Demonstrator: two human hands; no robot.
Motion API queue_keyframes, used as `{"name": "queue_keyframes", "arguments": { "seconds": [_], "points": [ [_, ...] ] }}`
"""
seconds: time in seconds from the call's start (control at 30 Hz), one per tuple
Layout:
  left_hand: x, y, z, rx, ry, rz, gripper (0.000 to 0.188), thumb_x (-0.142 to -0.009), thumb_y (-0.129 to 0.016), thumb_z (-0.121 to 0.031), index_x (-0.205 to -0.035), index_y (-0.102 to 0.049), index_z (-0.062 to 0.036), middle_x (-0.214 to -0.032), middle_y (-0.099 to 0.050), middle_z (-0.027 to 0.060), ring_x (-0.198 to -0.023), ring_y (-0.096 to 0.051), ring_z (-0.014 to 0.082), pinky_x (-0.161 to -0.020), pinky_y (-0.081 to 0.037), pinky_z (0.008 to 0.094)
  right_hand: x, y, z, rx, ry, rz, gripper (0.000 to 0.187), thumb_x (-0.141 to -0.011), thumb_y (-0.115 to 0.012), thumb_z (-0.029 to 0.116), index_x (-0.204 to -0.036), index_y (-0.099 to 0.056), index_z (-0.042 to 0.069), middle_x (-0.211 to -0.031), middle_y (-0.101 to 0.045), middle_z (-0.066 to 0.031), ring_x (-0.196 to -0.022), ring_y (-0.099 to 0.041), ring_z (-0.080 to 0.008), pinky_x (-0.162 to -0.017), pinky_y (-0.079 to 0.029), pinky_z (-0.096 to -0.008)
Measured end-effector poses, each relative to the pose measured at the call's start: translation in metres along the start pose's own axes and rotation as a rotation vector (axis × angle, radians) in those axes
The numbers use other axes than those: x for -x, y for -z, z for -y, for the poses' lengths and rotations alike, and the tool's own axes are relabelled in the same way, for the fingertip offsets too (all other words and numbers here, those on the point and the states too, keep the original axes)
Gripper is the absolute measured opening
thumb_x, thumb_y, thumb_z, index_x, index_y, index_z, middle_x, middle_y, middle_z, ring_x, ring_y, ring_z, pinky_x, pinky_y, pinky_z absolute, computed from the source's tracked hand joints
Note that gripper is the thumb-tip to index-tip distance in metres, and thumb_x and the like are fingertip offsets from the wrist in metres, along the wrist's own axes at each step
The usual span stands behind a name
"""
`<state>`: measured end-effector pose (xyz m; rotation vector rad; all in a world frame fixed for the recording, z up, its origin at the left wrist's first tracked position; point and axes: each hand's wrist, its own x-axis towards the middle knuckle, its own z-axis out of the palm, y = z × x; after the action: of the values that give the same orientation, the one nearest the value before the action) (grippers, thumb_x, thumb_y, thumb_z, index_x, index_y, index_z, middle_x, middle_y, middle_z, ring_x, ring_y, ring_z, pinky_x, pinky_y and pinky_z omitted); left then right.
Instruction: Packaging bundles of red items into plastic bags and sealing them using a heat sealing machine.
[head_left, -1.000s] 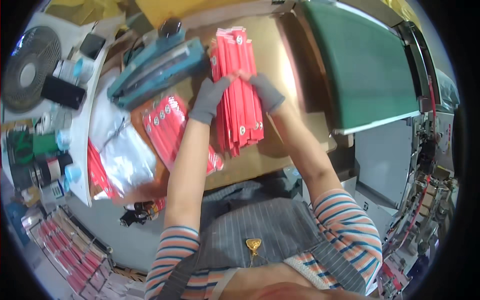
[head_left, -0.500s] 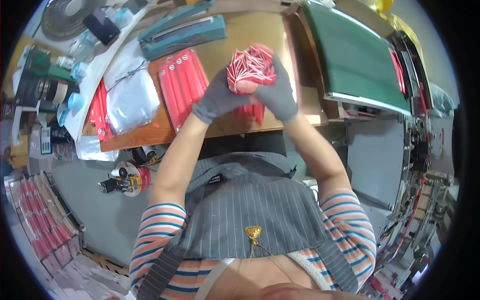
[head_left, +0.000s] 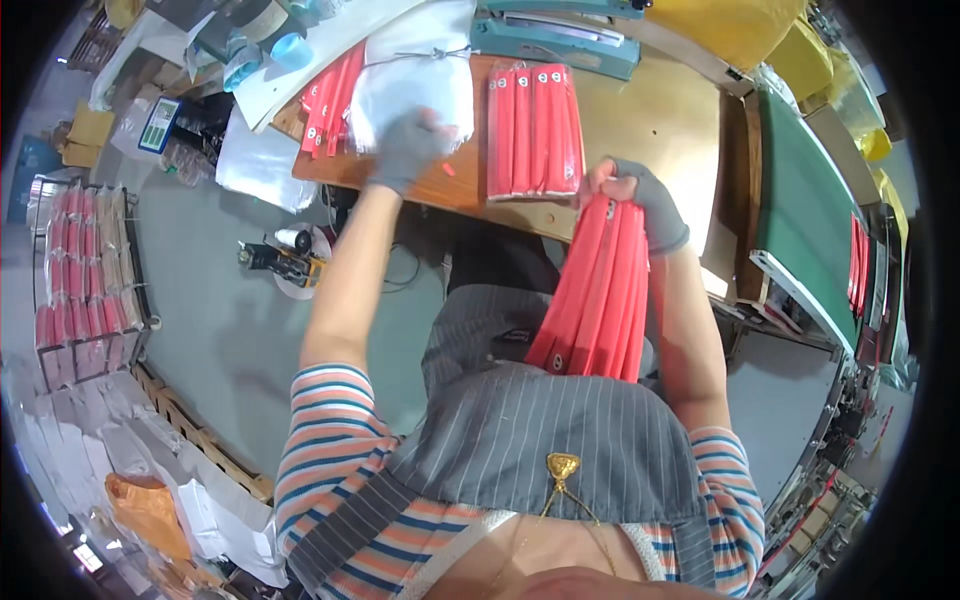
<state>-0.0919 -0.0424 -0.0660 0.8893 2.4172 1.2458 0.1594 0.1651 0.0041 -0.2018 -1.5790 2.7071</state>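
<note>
One red-strip bundle (head_left: 598,290), one clear-bag stack (head_left: 412,85).
Our right hand (head_left: 645,205) grips the bundle; our left hand (head_left: 405,153), outstretched over the stack, blurs, grasp unclear.

Table (head_left: 462,182), left to right: loose strips (head_left: 332,100), plastic bags (head_left: 405,85), bagged strips (head_left: 533,130); bench device (head_left: 560,50) behind the bagged strips. Strip bundle (head_left: 598,290) in right hand (head_left: 647,205), between table and apron (head_left: 640,450). Rack (head_left: 85,265) at far left, beyond the table.

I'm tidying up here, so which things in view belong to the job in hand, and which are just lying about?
Likely the job's:
- red strips in the right hand
- clear bags by the left hand
- bagged strips

Likely lying about:
- orange bag
- yellow plastic
- black-and-yellow gadget
</note>
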Motion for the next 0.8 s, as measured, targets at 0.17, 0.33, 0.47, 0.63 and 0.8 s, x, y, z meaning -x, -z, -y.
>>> {"name": "queue_keyframes", "arguments": {
  "seconds": [0.17, 0.33, 0.47, 0.63, 0.8],
  "points": [
    [-0.036, 0.066, 0.072, -0.320, -0.094, 0.015, 0.025, -0.079, -0.065, -0.026, -0.079, -0.060, -0.0012, -0.066, -0.059, 0.0073, -0.065, -0.055, 0.0138, -0.066, -0.046, 0.0290, -0.006, 0.007, 0.001, 0.023, -0.038, -0.085, 0.030, -0.078, -0.055, 0.020, -0.097, -0.058, -0.003, -0.084, -0.062, -0.0122, -0.082, -0.060, -0.0220, -0.080, -0.046, -0.0317],
    [0.010, 0.033, -0.072, 0.347, -0.142, -0.091, 0.026, -0.088, -0.053, -0.022, -0.079, -0.061, 0.0018, -0.067, -0.060, 0.0105, -0.065, -0.055, 0.0146, -0.063, -0.044, 0.0292, -0.021, 0.015, -0.006, -0.081, -0.095, -0.062, 0.053, -0.079, -0.056, 0.018, -0.127, -0.046, -0.003, -0.090, -0.063, -0.0116, -0.086, -0.060, -0.0177, -0.083, -0.044, -0.0279],
    [0.067, -0.059, -0.129, 0.138, -0.295, -0.199, 0.024, -0.089, -0.049, -0.016, -0.081, -0.060, 0.0036, -0.066, -0.058, 0.0156, -0.060, -0.056, 0.0203, -0.058, -0.043, 0.0323, -0.042, -0.005, -0.015, 0.023, -0.025, -0.057, 0.051, -0.077, -0.061, 0.017, -0.124, -0.050, -0.001, -0.090, -0.063, -0.0094, -0.086, -0.060, -0.0150, -0.084, -0.043, -0.0252],
    [0.049, -0.085, -0.120, 1.056, 0.256, -0.304, 0.030, -0.091, -0.049, -0.021, -0.067, -0.052, -0.0027, -0.056, -0.050, 0.0056, -0.051, -0.048, 0.0137, -0.047, -0.036, 0.0316, 0.005, 0.050, -0.026, -0.135, -0.010, -0.212, 0.054, -0.076, -0.059, 0.018, -0.125, -0.046, -0.001, -0.084, -0.062, -0.0115, -0.082, -0.061, -0.0215, -0.077, -0.049, -0.0316],
    [0.006, -0.088, -0.176, 0.417, -0.319, -0.030, 0.035, -0.091, -0.051, -0.023, -0.062, -0.046, -0.0044, -0.055, -0.045, 0.0005, -0.052, -0.042, 0.0087, -0.045, -0.031, 0.0303, 0.042, 0.030, 0.018, -0.056, 0.133, -0.113, 0.052, -0.076, -0.055, 0.012, -0.126, -0.048, -0.001, -0.095, -0.063, -0.0106, -0.091, -0.060, -0.0174, -0.079, -0.048, -0.0281]
  ]
}}
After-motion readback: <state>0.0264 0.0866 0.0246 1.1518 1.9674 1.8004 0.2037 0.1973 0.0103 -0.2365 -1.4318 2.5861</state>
